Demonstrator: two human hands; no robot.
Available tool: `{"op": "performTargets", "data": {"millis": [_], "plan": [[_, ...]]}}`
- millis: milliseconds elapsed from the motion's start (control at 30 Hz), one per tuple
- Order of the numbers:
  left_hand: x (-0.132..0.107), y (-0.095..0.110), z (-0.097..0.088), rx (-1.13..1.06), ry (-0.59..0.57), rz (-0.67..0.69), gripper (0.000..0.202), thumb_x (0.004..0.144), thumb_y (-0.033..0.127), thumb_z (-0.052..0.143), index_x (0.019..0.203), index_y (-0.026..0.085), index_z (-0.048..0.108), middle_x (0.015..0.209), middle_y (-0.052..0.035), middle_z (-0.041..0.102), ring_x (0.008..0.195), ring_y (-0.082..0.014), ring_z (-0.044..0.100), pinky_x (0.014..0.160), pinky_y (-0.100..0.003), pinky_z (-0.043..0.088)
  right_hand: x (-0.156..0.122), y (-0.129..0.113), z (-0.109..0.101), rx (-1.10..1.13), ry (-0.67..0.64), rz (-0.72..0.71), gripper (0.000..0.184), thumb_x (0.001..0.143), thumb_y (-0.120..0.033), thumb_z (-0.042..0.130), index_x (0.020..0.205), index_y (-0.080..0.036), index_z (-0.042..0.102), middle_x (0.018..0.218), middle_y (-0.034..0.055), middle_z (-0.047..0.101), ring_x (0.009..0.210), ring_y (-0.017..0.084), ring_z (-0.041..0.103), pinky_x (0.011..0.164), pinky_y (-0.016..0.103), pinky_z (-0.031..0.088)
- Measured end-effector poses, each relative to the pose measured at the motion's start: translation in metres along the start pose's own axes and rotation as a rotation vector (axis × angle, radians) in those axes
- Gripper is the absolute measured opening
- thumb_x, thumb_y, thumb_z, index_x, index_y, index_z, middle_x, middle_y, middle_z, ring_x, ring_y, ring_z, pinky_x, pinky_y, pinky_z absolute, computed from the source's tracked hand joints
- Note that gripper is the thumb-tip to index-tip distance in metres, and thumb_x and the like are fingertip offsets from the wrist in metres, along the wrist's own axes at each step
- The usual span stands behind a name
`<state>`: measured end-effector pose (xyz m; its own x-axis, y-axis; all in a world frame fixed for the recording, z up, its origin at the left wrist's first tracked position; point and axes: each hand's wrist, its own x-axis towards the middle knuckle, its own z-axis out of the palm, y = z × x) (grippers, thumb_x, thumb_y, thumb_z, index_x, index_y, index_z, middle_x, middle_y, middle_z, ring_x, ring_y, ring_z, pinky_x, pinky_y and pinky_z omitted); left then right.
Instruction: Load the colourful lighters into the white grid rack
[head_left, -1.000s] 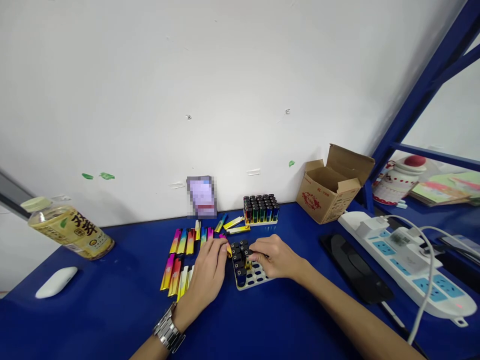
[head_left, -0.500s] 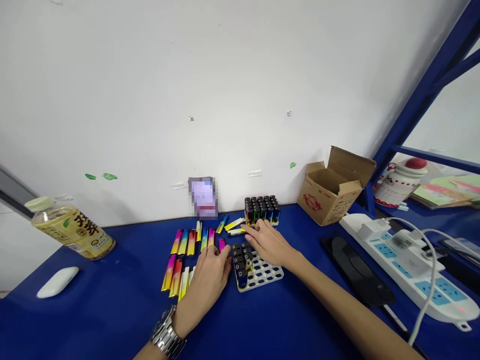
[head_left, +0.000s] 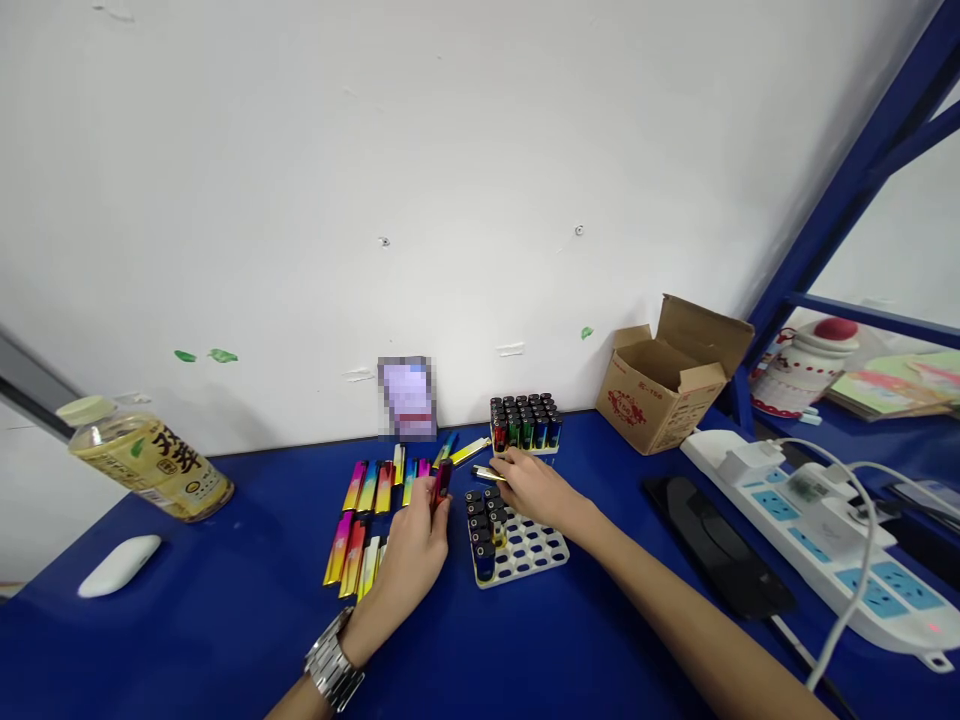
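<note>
My left hand pinches a pink lighter sleeve and holds it upright just left of a white perforated tray. Black-topped lighters fill the left part of that tray. My right hand reaches past the tray's far edge with its fingers closed on a yellow lighter. Colourful lighters lie in rows on the blue table to the left. A full tray of lighters stands near the wall.
A tea bottle lies at the left, with a white mouse in front of it. An open cardboard box, a white power strip and a black flat object are on the right.
My right hand left the white tray, reached toward the wall and closed on a yellow lighter. My left hand lifted a pink sleeve off the table.
</note>
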<state>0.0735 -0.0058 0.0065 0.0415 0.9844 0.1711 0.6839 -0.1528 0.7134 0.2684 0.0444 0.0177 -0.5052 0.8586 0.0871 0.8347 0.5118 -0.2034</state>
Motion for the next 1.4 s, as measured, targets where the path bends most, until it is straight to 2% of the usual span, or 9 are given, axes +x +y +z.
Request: {"op": "performTargets", "data": {"millis": [133, 267, 400, 500, 700, 867, 1000, 1300, 1400], "plan": [[0.002, 0.000, 0.001, -0.287, 0.007, -0.078, 0.009, 0.084, 0.031, 0.042, 0.087, 0.023, 0.039, 0.081, -0.0019, 0.062, 0.072, -0.0177, 0.062, 0.069, -0.033, 0.048, 0.001, 0.002, 0.004, 0.123, 0.061, 0.076, 0.016, 0.078, -0.008, 0.048, 0.091, -0.016, 0.054, 0.089, 0.0076, 0.059, 0.073, 0.018, 0.056, 0.058, 0.026, 0.035], [0.001, 0.008, 0.000, -0.534, -0.009, -0.109, 0.006, 0.078, 0.024, 0.040, 0.084, 0.022, 0.042, 0.065, 0.0056, 0.048, 0.056, -0.0111, 0.047, 0.055, -0.025, 0.041, 0.000, 0.002, 0.009, 0.552, 0.322, 0.129, 0.007, 0.078, -0.014, 0.045, 0.074, -0.020, 0.046, 0.065, -0.0001, 0.055, 0.057, 0.015, 0.051, 0.054, 0.026, 0.035], [-0.001, 0.018, -0.003, -0.700, -0.066, -0.193, 0.027, 0.079, 0.043, 0.046, 0.066, 0.020, 0.041, 0.052, 0.0088, 0.034, 0.046, -0.0072, 0.034, 0.045, -0.020, 0.028, 0.000, -0.003, 0.014, 1.212, 0.384, 0.156, 0.003, 0.074, -0.021, 0.049, 0.072, -0.021, 0.046, 0.061, -0.0014, 0.061, 0.049, 0.014, 0.056, 0.048, 0.026, 0.044], [-0.001, 0.017, -0.004, -0.710, -0.135, -0.254, 0.044, 0.076, 0.059, 0.047, 0.055, 0.021, 0.037, 0.044, 0.0094, 0.030, 0.040, -0.0053, 0.027, 0.040, -0.020, 0.021, -0.001, -0.008, 0.014, 1.441, 0.368, 0.157, 0.007, 0.071, -0.022, 0.054, 0.074, -0.020, 0.048, 0.059, -0.0023, 0.063, 0.044, 0.013, 0.056, 0.042, 0.024, 0.044], [-0.002, 0.011, -0.002, -0.651, -0.078, -0.347, 0.043, 0.069, 0.055, 0.052, 0.049, 0.022, 0.032, 0.039, 0.0103, 0.026, 0.033, -0.0039, 0.023, 0.036, -0.019, 0.018, -0.001, -0.012, 0.016, 1.448, 0.390, 0.178, 0.005, 0.069, -0.020, 0.053, 0.074, -0.019, 0.050, 0.053, -0.0072, 0.053, 0.037, 0.007, 0.042, 0.039, 0.020, 0.034], [-0.001, 0.013, -0.002, -0.668, -0.044, -0.379, 0.043, 0.071, 0.055, 0.050, 0.050, 0.022, 0.033, 0.039, 0.0103, 0.026, 0.032, -0.0036, 0.022, 0.034, -0.018, 0.018, 0.000, -0.011, 0.017, 1.402, 0.310, 0.174, 0.009, 0.069, -0.021, 0.052, 0.078, -0.019, 0.051, 0.049, -0.0089, 0.046, 0.037, 0.008, 0.038, 0.038, 0.021, 0.029], [-0.001, 0.014, -0.002, -0.639, -0.027, -0.379, 0.043, 0.071, 0.055, 0.049, 0.049, 0.022, 0.033, 0.038, 0.0100, 0.026, 0.032, -0.0039, 0.022, 0.034, -0.018, 0.019, -0.001, -0.013, 0.014, 1.358, 0.326, 0.162, 0.009, 0.073, -0.027, 0.056, 0.072, -0.019, 0.051, 0.047, -0.0096, 0.037, 0.040, 0.008, 0.033, 0.040, 0.021, 0.026], [-0.001, 0.012, -0.003, -0.644, 0.003, -0.363, 0.041, 0.073, 0.053, 0.049, 0.050, 0.022, 0.033, 0.040, 0.0098, 0.026, 0.034, -0.0044, 0.021, 0.034, -0.018, 0.019, 0.003, -0.007, 0.016, 1.628, 0.260, 0.224, 0.052, 0.076, -0.065, 0.044, 0.050, -0.020, 0.044, 0.040, -0.0071, 0.029, 0.036, 0.007, 0.025, 0.040, 0.023, 0.018], [-0.002, 0.010, -0.001, -0.625, 0.018, -0.353, 0.045, 0.074, 0.057, 0.050, 0.050, 0.022, 0.034, 0.040, 0.0092, 0.027, 0.034, -0.0047, 0.023, 0.034, -0.019, 0.021, 0.005, -0.005, 0.018, 1.701, 0.205, 0.298, 0.056, 0.076, -0.065, 0.038, 0.041, -0.022, 0.035, 0.035, -0.0063, 0.024, 0.032, 0.006, 0.018, 0.037, 0.022, 0.014]]}}
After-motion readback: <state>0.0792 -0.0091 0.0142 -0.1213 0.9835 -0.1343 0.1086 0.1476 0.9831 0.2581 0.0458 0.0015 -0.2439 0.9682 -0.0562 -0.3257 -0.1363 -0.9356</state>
